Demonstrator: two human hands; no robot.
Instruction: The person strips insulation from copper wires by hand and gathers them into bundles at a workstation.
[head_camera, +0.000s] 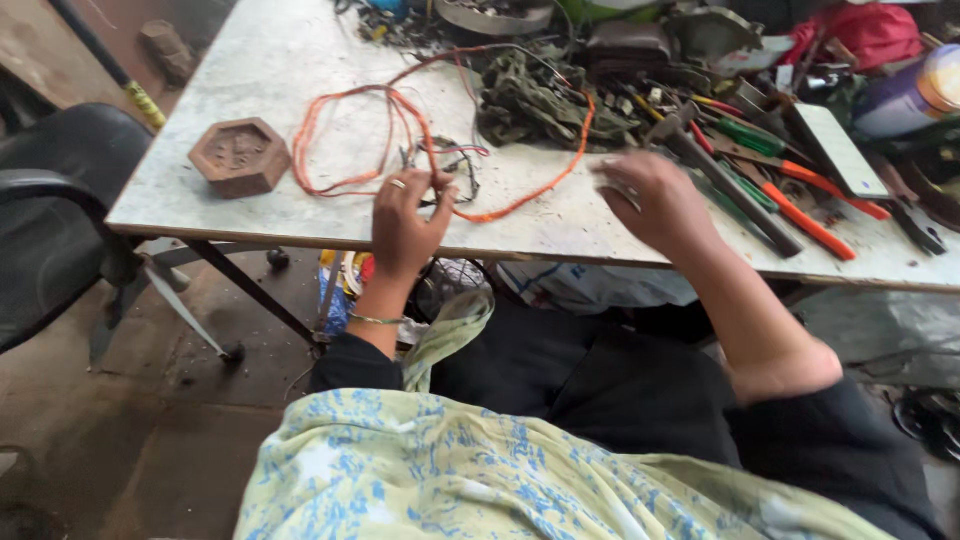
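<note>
Head view: a person sits at a pale worktable (300, 60), looking down at both hands near its front edge.
Left hand: the left hand (405, 225), low centre-left of the frame, fingers curled together and pinching a small bundle of thin wires (455, 170) at the fingertips; a ring shows on one finger.
Orange wire: the orange wire (350, 130) lies in loose loops on the table, just above and left of the left hand; its long run sweeps from centre-left up toward the upper centre, then curves back down to the right past the pinched bundle.
Right hand: the right hand (655, 200), centre-right, is blurred; cannot tell whether its fingers are spread or closed.
Tools: orange-handled pliers (810, 225) lie right of the right hand, long axis slanting from upper left to lower right.
Wooden block: a hexagonal wooden block (240, 155) rests at the table's left end, well apart from the hands.
</note>
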